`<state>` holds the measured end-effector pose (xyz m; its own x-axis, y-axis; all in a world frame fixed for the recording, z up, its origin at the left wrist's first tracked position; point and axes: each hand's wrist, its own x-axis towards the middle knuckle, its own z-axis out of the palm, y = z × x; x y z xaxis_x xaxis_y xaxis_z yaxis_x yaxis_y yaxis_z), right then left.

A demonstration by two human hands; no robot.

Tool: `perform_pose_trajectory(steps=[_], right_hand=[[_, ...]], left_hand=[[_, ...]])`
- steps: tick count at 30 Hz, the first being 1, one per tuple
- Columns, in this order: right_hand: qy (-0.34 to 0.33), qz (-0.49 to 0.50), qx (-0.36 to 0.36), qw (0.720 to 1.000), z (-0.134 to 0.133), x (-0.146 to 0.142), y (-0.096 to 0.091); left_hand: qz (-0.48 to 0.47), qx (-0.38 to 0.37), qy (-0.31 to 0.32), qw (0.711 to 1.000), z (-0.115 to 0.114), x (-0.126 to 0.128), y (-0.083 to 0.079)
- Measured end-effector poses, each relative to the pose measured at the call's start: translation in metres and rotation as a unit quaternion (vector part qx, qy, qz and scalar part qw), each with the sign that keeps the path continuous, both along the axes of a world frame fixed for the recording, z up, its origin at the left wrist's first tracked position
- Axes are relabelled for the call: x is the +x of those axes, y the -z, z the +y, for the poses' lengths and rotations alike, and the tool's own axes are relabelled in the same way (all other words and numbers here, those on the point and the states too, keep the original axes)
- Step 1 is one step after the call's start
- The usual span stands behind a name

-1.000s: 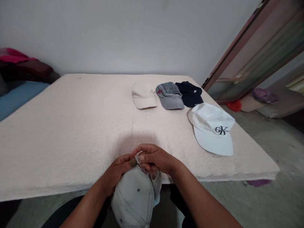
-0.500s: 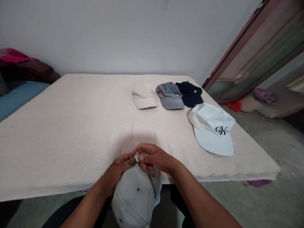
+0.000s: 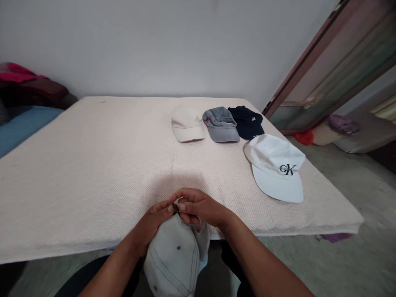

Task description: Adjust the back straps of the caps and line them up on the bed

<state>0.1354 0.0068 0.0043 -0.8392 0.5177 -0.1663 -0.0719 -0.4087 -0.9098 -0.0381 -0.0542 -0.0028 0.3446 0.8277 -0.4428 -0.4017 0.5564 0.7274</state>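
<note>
A pale grey cap (image 3: 171, 255) is held at the near edge of the bed, its back strap end up between my hands. My left hand (image 3: 151, 220) pinches the strap's dark brownish buckle (image 3: 175, 208) between thumb and fingers. From the other side my right hand (image 3: 198, 206) is closed on the strap end, its thumb beside the buckle. The fingers of both hands meet there and partly hide the strap. The cap's crown hangs below, toward my lap.
On the cream-covered bed (image 3: 102, 173) lie a cream cap (image 3: 187, 123), a grey cap (image 3: 220, 123), a navy cap (image 3: 246, 122) and a white cap with black letters (image 3: 275, 165). A blue cloth (image 3: 27, 126) is at the left; a sliding door (image 3: 328, 66) stands right.
The buckle has turned in my fingers and looks darker and narrower. Less of the strap's white end shows at my right thumb. Both hands keep nearly the same place.
</note>
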Motion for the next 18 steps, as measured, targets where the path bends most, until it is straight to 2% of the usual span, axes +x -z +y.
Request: perform_pose_trajectory(steps=[3,7,12,18], right_hand=[[0.024,-0.027,0.017,0.999,0.000,-0.003,0.002],[0.093,-0.067,0.028,0.993,0.001,-0.009,0.008],[0.152,-0.051,0.018,0.987,-0.001,-0.015,0.011],[0.143,-0.011,0.014,0.990,-0.005,-0.018,0.012]], left_hand=[[0.001,0.006,0.005,1.000,0.001,-0.002,0.000],[0.032,0.022,0.000,0.999,0.002,-0.003,-0.001],[0.040,0.025,-0.016,0.999,0.001,-0.003,-0.004],[0.035,-0.024,-0.001,0.999,0.001,-0.001,-0.004]])
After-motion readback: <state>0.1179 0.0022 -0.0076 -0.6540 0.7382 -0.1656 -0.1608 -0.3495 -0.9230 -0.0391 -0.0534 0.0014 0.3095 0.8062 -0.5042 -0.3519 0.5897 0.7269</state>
